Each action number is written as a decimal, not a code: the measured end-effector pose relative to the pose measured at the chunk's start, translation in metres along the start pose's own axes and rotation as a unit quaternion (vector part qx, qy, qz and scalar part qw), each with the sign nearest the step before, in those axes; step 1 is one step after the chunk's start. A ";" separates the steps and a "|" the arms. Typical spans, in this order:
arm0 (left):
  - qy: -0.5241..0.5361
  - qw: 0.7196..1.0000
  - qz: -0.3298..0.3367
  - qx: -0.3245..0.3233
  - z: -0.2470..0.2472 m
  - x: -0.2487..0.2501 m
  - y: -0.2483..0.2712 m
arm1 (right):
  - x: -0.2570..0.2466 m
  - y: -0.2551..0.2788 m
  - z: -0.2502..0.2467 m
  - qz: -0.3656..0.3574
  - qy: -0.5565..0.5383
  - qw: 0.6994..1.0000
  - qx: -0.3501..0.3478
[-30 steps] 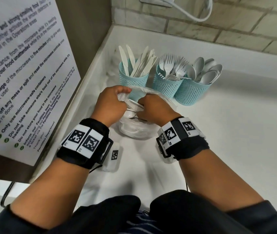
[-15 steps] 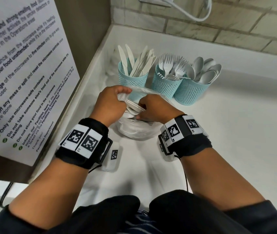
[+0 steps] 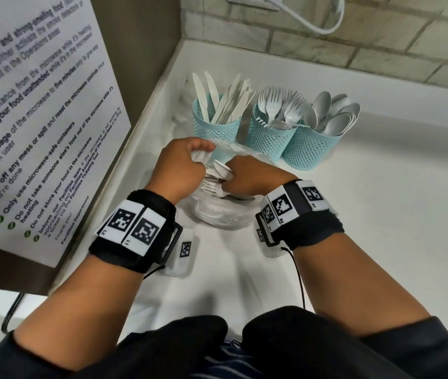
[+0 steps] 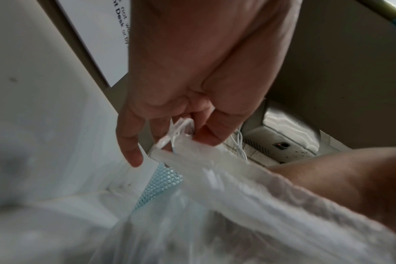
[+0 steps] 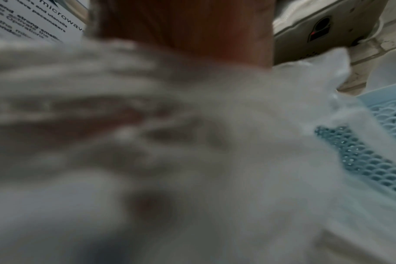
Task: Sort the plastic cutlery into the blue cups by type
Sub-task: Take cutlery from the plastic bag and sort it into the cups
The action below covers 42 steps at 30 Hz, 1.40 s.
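Observation:
Three blue mesh cups stand in a row at the back: knives (image 3: 216, 127), forks (image 3: 269, 135) and spoons (image 3: 310, 149). In front of them a clear plastic bag (image 3: 223, 217) of white cutlery lies on the counter. My left hand (image 3: 198, 157) pinches the bag's bunched rim (image 4: 181, 128) and holds it up. The right hand (image 3: 233, 177) is in the bag's mouth, fingers curled round several white cutlery pieces (image 3: 221, 170) that stick out toward the left hand. The right wrist view is blurred by the bag film (image 5: 215, 142), so its fingers are hidden there.
A wall panel with a printed notice (image 3: 39, 119) stands close on the left. A tiled wall (image 3: 354, 45) with a white cable (image 3: 313, 20) closes the back. The white counter (image 3: 381, 228) stretches to the right of the cups and bag.
Both hands stay at the bag. The right hand has turned slightly, and the white cutlery pieces show further out of the bag's mouth between the hands.

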<state>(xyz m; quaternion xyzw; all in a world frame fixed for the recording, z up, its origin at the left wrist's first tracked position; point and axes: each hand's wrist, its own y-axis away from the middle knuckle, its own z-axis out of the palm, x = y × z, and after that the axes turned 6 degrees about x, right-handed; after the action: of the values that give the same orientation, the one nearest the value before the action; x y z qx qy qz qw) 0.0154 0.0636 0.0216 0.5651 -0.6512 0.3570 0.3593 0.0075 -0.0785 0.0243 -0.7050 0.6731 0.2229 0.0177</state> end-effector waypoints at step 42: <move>0.229 0.945 -0.111 -0.203 0.006 0.026 0.004 | 0.006 -0.006 -0.044 -0.020 -0.697 0.716 0.013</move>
<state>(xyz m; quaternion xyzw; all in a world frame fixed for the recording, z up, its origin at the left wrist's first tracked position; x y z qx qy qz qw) 0.0081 0.0461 0.0407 0.4514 -0.5433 0.2951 0.6434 0.0264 -0.0977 0.0603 -0.3631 0.4585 0.6423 0.4954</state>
